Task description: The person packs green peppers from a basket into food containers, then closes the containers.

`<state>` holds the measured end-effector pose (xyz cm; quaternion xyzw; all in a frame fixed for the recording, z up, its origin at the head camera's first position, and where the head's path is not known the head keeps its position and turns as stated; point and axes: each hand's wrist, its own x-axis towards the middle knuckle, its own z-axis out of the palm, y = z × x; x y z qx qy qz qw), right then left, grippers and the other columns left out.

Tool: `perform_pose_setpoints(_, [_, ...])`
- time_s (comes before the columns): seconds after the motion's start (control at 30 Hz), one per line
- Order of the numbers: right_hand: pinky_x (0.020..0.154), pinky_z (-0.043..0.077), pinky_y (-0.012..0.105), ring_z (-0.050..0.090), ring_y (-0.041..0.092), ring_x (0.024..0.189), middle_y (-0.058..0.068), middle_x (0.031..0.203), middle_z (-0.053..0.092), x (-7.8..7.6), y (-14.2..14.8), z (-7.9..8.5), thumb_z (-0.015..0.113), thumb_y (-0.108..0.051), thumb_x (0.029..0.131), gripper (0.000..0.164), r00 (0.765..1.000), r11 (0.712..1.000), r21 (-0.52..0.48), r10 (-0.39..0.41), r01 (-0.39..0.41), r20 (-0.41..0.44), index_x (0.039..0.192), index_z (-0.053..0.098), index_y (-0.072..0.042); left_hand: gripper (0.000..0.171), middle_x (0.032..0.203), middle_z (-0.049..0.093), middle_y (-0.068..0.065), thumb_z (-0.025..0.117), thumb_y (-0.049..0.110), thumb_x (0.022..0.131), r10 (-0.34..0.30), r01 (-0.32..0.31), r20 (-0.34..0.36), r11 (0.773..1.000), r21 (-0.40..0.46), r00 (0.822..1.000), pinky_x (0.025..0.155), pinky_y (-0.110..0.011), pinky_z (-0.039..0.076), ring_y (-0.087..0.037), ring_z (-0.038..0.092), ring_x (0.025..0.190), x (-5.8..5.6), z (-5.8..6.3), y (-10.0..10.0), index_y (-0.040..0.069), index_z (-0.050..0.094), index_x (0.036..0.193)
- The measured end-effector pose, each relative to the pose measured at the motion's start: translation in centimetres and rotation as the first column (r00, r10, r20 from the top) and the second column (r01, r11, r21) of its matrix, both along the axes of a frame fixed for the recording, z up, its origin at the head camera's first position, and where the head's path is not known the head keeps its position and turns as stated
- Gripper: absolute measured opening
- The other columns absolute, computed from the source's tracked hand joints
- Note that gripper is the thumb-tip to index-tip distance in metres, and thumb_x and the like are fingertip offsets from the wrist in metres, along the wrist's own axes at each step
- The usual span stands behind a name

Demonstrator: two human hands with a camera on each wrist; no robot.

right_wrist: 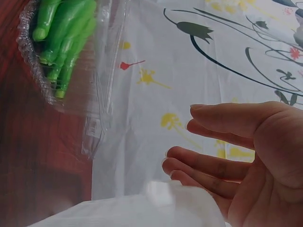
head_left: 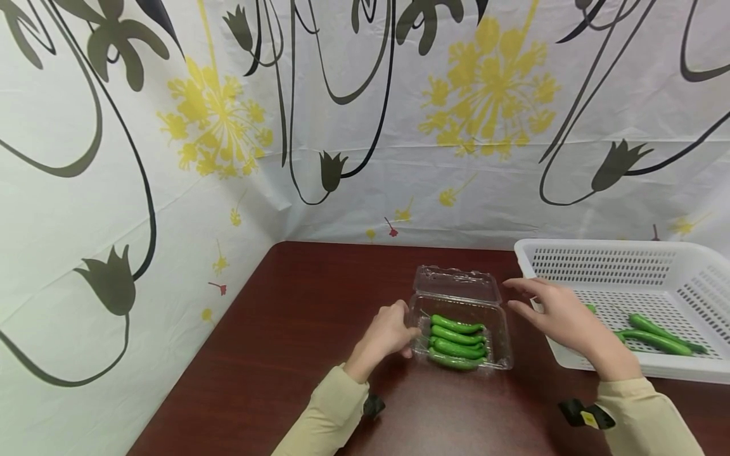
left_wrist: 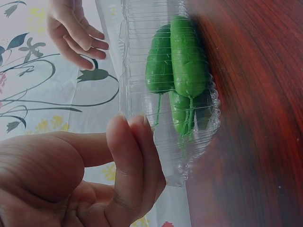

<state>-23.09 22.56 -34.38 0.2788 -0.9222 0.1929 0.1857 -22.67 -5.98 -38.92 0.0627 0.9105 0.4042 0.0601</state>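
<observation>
the left hand (head_left: 388,332) has fingertips close together by the clear box (head_left: 496,326), pinching or not i can't tell; the right hand (head_left: 556,311), fingers parted, holds nothing. best steady the box gently, keeping its green peppers (head_left: 456,348) aligned.

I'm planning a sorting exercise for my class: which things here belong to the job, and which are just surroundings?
Likely the job: left hand, right hand, open clear container, green vegetables, white basket.

Surroundings: dark red table, patterned sheet, black wrist pieces.

Beige sleeves (head_left: 336,405); black wrist pieces (head_left: 571,412) (right one has yellow patch (head_left: 589,418)).
</observation>
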Motion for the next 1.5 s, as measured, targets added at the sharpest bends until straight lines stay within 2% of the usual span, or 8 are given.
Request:
perform_pose_setpoints(0.33, [0.069,0.049,0.049,0.062,0.034,0.084,0.019,0.107,0.061,0.0,1.1,0.6,0.064,-0.02,0.086,0.032,0.997,0.999,-0.02,-0.031,0.033,0.072,0.114,0.06,-0.006,0.035,0.065,0.056,-0.008,0.068,0.009,0.081,-0.002,0.002,0.002,1.0,0.0,1.0,0.039,-0.022,0.046,-0.01,0.054,0.035,0.1,0.0,0.0,-0.004,0.051,0.11])
perform_pose_setpoints(0.57, [0.068,0.049,0.048,0.062,0.034,0.086,0.017,0.106,0.063,-0.1,1.8,0.7,0.064,-0.021,0.086,0.032,0.998,0.999,-0.01,-0.037,0.037,0.051,0.114,0.06,-0.005,0.033,0.065,0.056,-0.008,0.067,0.008,0.081,-0.003,0.003,0.006,1.0,0.007,1.0,0.04,-0.022,0.046,-0.01,0.055,0.035,0.0,0.1,0.0,-0.004,0.051,0.108])
perform_pose_setpoints(0.8, [0.07,0.048,0.05,0.061,0.036,0.088,0.019,0.107,0.062,-0.1,2.4,0.7,0.062,-0.026,0.088,0.036,0.995,0.998,0.004,-0.058,0.058,0.076,0.115,0.059,-0.002,0.037,0.067,0.057,-0.009,0.068,0.008,0.081,-0.002,0.002,0.007,1.0,0.009,1.0,0.04,-0.023,0.047,-0.01,0.055,0.035,0.0,0.0,0.0,-0.005,0.05,0.111])
perform_pose_setpoints(1.3, [0.067,0.049,0.046,0.063,0.031,0.081,0.015,0.097,0.065,-0.2,3.4,1.0,0.063,-0.02,0.087,0.03,0.995,0.998,0.003,-0.068,0.068,0.077,0.112,0.062,-0.004,0.036,0.071,0.058,-0.011,0.068,0.009,0.08,-0.006,0.006,-0.006,1.0,0.003,1.0,0.04,-0.022,0.046,-0.009,0.055,0.035,-0.1,0.0,0.0,-0.004,0.051,0.109])
perform_pose_setpoints(1.5, [0.066,0.049,0.046,0.064,0.029,0.079,0.012,0.093,0.066,-0.3,3.8,1.0,0.065,-0.02,0.086,0.029,0.994,0.997,0.007,-0.071,0.07,0.078,0.11,0.063,-0.004,0.036,0.069,0.057,-0.01,0.068,0.009,0.081,0.0,0.0,0.012,1.0,0.016,1.0,0.04,-0.023,0.047,-0.01,0.055,0.035,0.0,0.0,0.0,-0.004,0.05,0.11])
